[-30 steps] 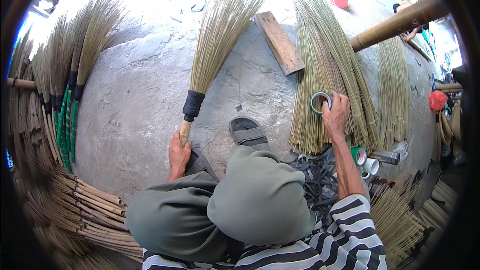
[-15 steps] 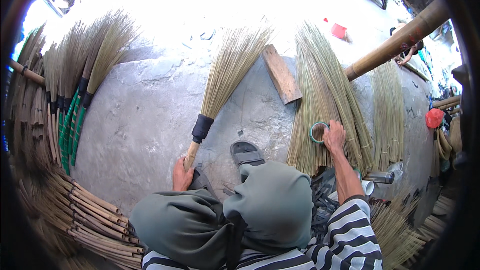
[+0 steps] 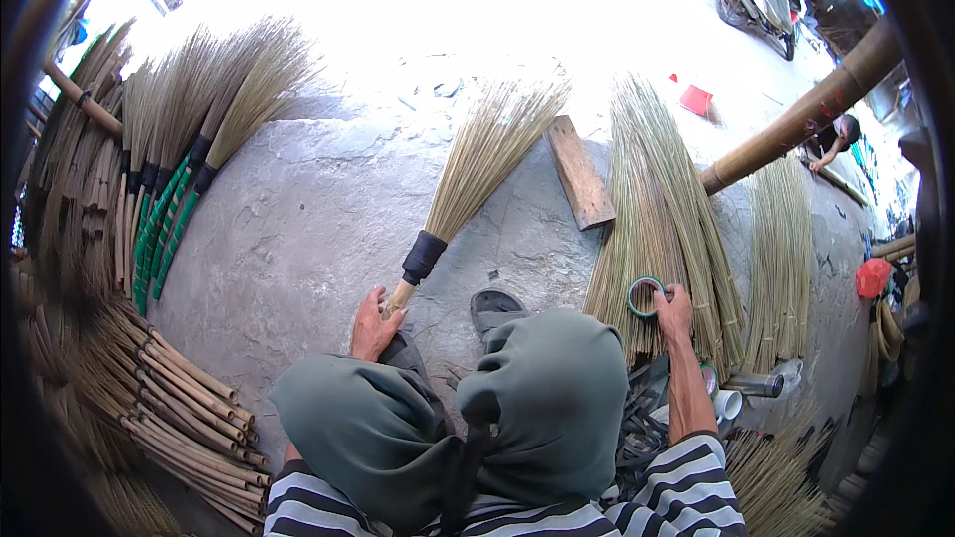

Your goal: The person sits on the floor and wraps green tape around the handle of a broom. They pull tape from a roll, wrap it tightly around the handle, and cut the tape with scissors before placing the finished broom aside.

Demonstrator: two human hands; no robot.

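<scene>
"Left fingers (image 3: 373,305)?"
"Mine grasp one black-bound broom (image 3: 479,174) by its handle, bristles pointing away."
"Right fingers (image 3: 678,294)?"
"Mine pinch one green tape roll (image 3: 634,308) over the straw bundle (image 3: 649,199); any lettering, too small to read."

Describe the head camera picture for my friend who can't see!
A bare left hand is at the tan handle of a yellowish broom with a black wrapped neck; the right hand holds a green tape ring over long yellowish stalks. A brown wooden block lies between broom and stalks.
</scene>
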